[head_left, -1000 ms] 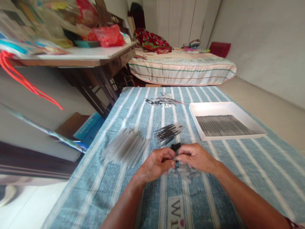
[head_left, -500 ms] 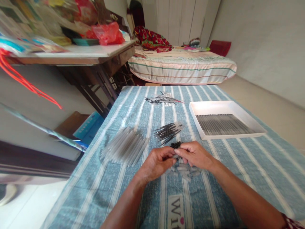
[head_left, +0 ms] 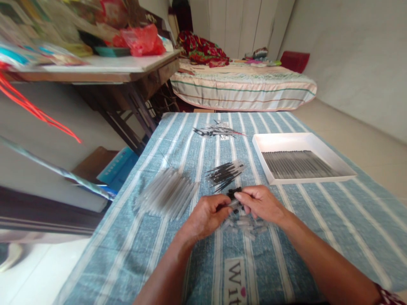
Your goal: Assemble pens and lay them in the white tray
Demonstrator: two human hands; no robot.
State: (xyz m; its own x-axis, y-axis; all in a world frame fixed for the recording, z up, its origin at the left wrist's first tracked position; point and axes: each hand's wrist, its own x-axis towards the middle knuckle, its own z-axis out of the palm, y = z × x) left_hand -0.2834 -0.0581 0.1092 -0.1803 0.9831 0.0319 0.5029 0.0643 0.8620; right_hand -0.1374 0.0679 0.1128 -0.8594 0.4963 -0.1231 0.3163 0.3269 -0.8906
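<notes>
My left hand (head_left: 208, 214) and my right hand (head_left: 260, 204) almost meet over the cloth, both with fingers pinched. What sits between the fingertips is too small and too covered to name. Small black pieces (head_left: 234, 192) show just past my fingertips. Under and in front of the hands lies a heap of short translucent pen caps (head_left: 249, 226). Slim pen refills with dark ends (head_left: 224, 174) are bunched just beyond. On the left, many clear pen barrels (head_left: 168, 192) are laid side by side.
A shallow white box (head_left: 311, 181) at the right holds a row of grey pens (head_left: 299, 164). Thin dark and clear pieces (head_left: 219, 131) lie at the far end of the striped tablecloth (head_left: 127, 250). A cluttered desk (head_left: 111, 76) stands left, a bed (head_left: 244, 87) behind.
My right fingertips have drawn slightly apart from my left ones, so more of the small black and clear pieces between them shows. The piles and the box stay put.
</notes>
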